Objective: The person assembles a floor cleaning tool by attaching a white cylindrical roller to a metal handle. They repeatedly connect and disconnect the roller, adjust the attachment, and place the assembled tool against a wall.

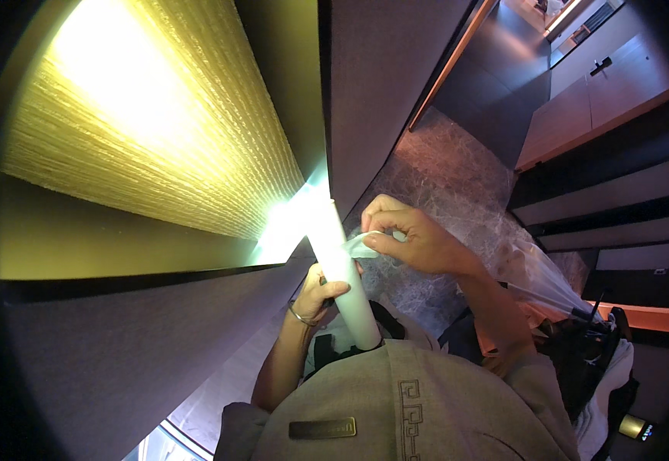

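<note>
Dim hallway kind of spot, with a dark marbled floor [442, 161] running off toward the top right and dark wall panelling [119, 346] on the left. Dead centre is a white glowing tube [342, 269], a long smooth cylinder. Its long axis runs from low near the person's chest up and slightly left, and the top end points into a blown-out bright spot at the corner where the panels meet, so that end is impossible to make out.

Left hand [319, 296] is wrapped around the tube about midway, fingers curled over the front, with a thin bangle [301, 317] on the wrist. Right hand [415, 238] sits just beside the tube on its right, fingers pinched together on a small crumpled white cloth [361, 246] that touches the tube's side.

Further out, upper left is a big gold panel [173, 131] with a fine ridged, woven-looking texture, lit strongly. Bottom of the shot shows a grey-beige fabric garment [427, 399] with a stitched geometric trim and a small rectangular metal badge [322, 428]. Lower right has some clear plastic sheeting [538, 276], crinkly and shiny
</note>
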Demonstrator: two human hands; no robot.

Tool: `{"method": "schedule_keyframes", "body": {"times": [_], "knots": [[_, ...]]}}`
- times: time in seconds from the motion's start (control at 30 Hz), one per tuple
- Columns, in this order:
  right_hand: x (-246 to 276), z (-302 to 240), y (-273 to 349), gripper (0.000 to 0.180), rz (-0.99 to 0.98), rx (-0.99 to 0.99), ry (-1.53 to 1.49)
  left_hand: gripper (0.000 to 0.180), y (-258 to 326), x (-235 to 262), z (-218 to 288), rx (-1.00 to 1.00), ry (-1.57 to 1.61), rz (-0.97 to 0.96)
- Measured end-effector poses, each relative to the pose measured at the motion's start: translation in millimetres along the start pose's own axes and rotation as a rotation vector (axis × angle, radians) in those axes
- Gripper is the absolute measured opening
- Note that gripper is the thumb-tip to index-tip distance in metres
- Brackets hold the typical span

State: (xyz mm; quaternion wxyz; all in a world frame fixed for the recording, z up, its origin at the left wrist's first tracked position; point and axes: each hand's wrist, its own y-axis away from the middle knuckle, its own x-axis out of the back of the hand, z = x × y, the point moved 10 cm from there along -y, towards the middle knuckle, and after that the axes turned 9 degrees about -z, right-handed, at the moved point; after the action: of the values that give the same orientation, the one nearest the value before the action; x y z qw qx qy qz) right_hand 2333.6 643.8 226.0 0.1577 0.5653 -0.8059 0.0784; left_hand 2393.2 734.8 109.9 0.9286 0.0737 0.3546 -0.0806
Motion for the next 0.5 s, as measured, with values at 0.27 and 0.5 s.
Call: {"method": "schedule_keyframes", "body": {"times": [0.27, 0.5], "knots": [[-14.5, 24.2, 15.6, 0.022, 0.289, 0.116, -0.556, 0.032, -4.0, 9.4, -31.1, 0.154, -0.012, 0.108], [1.2, 71.2, 18.2, 0.02, 0.516, 0.04, -0.827, 0.047, -11.5, 0.6, -20.2, 0.109, 0.099, -0.048]]}}
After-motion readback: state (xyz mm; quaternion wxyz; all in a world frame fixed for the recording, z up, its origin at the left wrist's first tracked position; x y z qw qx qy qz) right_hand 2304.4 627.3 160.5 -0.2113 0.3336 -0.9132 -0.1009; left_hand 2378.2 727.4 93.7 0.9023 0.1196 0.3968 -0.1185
